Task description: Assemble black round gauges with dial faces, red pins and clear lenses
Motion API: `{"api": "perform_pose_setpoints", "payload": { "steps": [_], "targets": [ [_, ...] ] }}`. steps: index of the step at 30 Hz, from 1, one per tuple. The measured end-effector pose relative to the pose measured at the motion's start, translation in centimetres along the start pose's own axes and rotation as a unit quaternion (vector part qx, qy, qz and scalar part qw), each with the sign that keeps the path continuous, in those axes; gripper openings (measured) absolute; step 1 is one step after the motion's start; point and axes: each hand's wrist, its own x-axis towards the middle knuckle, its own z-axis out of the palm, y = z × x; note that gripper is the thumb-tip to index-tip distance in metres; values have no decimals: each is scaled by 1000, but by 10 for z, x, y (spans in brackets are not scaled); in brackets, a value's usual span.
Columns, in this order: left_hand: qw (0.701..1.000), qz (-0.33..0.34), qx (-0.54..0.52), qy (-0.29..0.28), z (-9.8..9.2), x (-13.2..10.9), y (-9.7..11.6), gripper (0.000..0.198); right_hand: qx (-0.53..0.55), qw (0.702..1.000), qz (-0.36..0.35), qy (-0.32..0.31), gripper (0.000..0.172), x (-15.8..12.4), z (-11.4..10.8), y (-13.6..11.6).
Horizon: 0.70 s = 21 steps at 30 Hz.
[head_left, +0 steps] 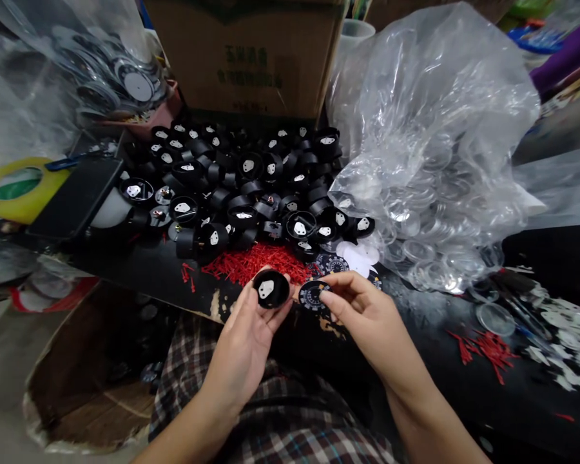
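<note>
My left hand (pixel 249 328) is closed around a round black gauge housing (pixel 281 293), whose open face is turned up and shows a white plate inside. Between the thumb and fingers of my right hand (pixel 362 309) is a black printed dial disc (pixel 312 295), held just right of the housing and apart from it. Beyond both hands lies a heap of small red pointers (pixel 258 261). More printed dials (pixel 332 263) and white discs (pixel 360 258) rest on the bench behind my right hand.
Many black housings (pixel 244 216) are piled before a cardboard box (pixel 241 58). A plastic bag of clear round covers (pixel 420 212) stands right. Further right lie red pointers (pixel 488 351) and white pieces (pixel 568 348). At left are yellow tape (pixel 53 183) and a dark phone-like slab (pixel 75 200).
</note>
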Motion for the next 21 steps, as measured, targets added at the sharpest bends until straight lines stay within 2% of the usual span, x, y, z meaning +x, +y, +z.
{"api": "perform_pose_setpoints", "payload": {
  "steps": [3, 5, 7, 13, 18, 21],
  "targets": [
    [999, -36, 31, 3, 2, -1, -2, 32, -75, 994, -74, 26, 14, -3, 0, -7],
    [997, -57, 44, -2, 3, -4, -6, 33, -107, 987, -121, 12, 16, -4, 4, -12],
    [996, -56, 69, -7, 2, -7, -10, 34, -133, 981, -140, -3, 16, -4, 11, -16],
    [982, -22, 184, -46, -5, -6, -14, 35, -198, 974, -109, -1, 2, -4, 14, -16],
    [977, -30, 201, -72, -5, -4, -11, 34, -180, 979, -91, -32, 6, -2, 6, -15],
    [978, -36, 191, -80, -3, -5, -11, 35, -187, 978, -85, -27, 3, -2, 6, -13]
  ]
}}
